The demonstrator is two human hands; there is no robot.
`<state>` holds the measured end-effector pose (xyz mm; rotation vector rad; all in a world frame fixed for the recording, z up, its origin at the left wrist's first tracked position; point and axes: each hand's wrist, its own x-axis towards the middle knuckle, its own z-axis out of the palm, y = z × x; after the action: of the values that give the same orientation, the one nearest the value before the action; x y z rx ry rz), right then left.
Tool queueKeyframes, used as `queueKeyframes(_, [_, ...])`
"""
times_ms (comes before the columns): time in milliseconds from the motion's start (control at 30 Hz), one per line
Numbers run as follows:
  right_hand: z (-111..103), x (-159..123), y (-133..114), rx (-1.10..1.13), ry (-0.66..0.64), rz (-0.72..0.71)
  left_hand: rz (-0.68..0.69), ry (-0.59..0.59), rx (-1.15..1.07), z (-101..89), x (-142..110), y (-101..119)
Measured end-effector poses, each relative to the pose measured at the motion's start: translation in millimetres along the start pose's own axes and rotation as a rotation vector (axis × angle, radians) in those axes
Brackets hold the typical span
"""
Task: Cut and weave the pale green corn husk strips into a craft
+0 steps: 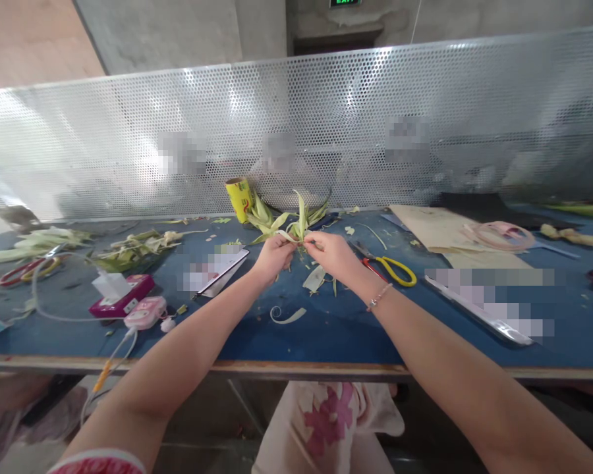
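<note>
Pale green leaf strips that look like corn husk (300, 214) stand up between my two hands over the middle of the table. My left hand (275, 257) is closed, pinching the husk from the left. From the right, my right hand (330, 253) pinches the same husk with thumb and forefinger close to the left fingertips. The exact grip points are partly hidden by the fingers. Below the hands lie a small pale husk scrap (314, 279) and a curled strip (287, 316). Scissors with red and yellow handles (395, 270) rest just right of my right hand.
Behind stand a yellow roll (238, 199) and a perforated metal screen (326, 131). To the left are husk piles (136, 250), red-handled scissors (22, 271), a tissue pack (123, 296), a pink case with a cable (145, 313) and a phone (223, 271). Brown paper (432, 227) lies right.
</note>
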<state>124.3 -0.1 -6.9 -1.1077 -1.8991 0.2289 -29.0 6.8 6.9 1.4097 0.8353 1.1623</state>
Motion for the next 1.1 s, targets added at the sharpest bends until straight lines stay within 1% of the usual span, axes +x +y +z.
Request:
queueKeyframes(200, [2.6, 2.2, 5.9, 0.082, -0.010, 0.036, -0.008, -0.009, 0.004, -2.0, 2.3, -2.3])
queueKeyframes(333, [-0.6, 1.5, 6.6, 0.064, -0.034, 0.043, -0.023, 0.011, 0.013, -4.0, 3.4, -2.6])
queueKeyframes(467, [-2.8, 0.2, 6.8, -0.009, -0.035, -0.040, -0.044, 0.026, 0.046, -4.7, 3.3, -3.2])
queueKeyframes(567, [-1.9, -0.6, 6.9, -0.052, -0.030, -0.093, 0.026, 0.031, 0.118, -4.4, 3.8, -4.1])
queueKeyframes(633, [-0.7, -1.1, 6.6, -0.063, -0.041, -0.082, 0.099, 0.012, 0.190, -4.1, 4.6, -4.6])
queueKeyframes(700, [0.1, -1.6, 5.6, -0.081, -0.052, -0.054, 0.137, -0.006, 0.253, -4.0, 5.5, -5.5])
queueKeyframes(900, [-2.2, -4.1, -1.2, -0.168, -0.110, -0.034, 0.109, -0.037, 0.334, -3.8, 5.2, -9.4])
queueKeyframes(1100, [-3.6, -4.0, -1.2, -0.159, -0.122, -0.026, 0.112, -0.025, 0.376, -3.4, 3.8, -6.6])
